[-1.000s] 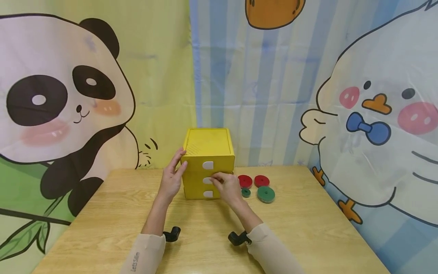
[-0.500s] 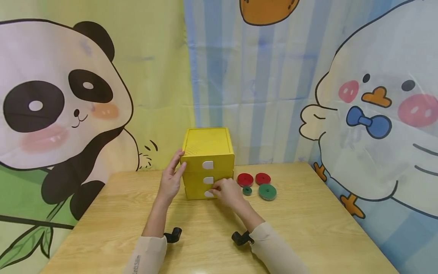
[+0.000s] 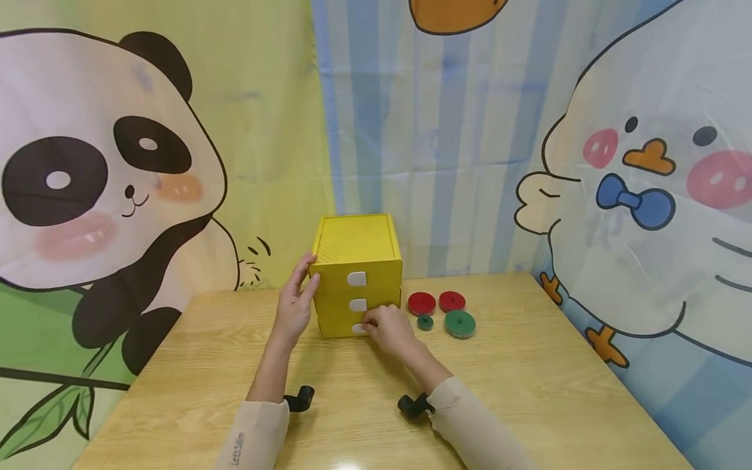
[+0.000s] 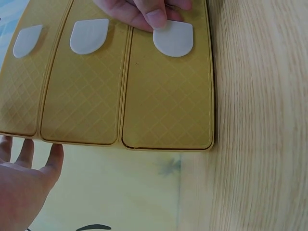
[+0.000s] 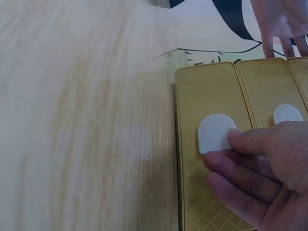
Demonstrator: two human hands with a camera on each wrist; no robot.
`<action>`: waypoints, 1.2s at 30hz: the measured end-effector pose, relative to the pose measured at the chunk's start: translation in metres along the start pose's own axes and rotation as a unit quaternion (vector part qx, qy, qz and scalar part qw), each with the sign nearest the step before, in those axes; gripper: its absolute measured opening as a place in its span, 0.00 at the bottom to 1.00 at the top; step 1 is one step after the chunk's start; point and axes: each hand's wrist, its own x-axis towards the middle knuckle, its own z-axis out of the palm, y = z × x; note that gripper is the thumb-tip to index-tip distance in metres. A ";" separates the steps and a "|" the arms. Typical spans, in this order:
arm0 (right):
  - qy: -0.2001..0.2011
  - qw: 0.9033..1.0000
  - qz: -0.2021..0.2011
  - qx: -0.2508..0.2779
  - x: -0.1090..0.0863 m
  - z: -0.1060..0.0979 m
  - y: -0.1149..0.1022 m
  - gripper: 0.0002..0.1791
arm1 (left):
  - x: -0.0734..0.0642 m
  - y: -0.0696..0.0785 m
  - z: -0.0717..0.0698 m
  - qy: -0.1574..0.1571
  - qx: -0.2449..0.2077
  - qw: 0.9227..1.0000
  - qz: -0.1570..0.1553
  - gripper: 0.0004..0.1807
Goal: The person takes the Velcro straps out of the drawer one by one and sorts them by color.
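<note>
A small yellow drawer box (image 3: 357, 238) stands on the wooden table with three stacked drawers, each with a white rounded handle. My right hand (image 3: 389, 329) pinches the lowest handle (image 5: 214, 132); in the right wrist view its thumb lies on one face and the fingers curl below. That drawer front (image 4: 168, 106) looks flush with the others. At the box's upper left side is my left hand (image 3: 294, 307), its extended fingertips touching the side wall. The middle handle (image 4: 90, 36) and top handle (image 3: 356, 279) are untouched.
Two red discs (image 3: 422, 303), a large green disc (image 3: 460, 324) and a small green disc (image 3: 425, 322) lie on the table right of the box. Black curved pieces (image 3: 299, 399) jut out by both wrists. A cartoon-printed curtain (image 3: 270, 130) hangs behind the table (image 3: 529, 378).
My right hand has dropped from the middle handle to the lowest one and pinches it there. The left hand keeps its place at the box's side. The head view has shifted slightly.
</note>
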 end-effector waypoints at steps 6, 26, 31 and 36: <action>-0.004 1.000 0.003 -0.008 -0.002 0.001 0.001 0.04 | -0.001 0.000 0.003 -0.018 0.035 0.999 0.005 0.28; -0.039 0.999 -0.008 -0.011 -0.003 -0.012 -0.006 0.04 | 0.001 0.002 0.005 -0.012 0.016 0.999 0.031 0.21; -0.074 0.997 -0.020 -0.015 -0.004 -0.019 -0.011 0.05 | 0.001 0.002 0.005 -0.010 0.016 0.999 0.026 0.22; -0.100 0.994 -0.026 -0.019 -0.005 -0.025 -0.015 0.07 | 0.000 0.001 0.005 -0.006 0.020 0.999 0.025 0.21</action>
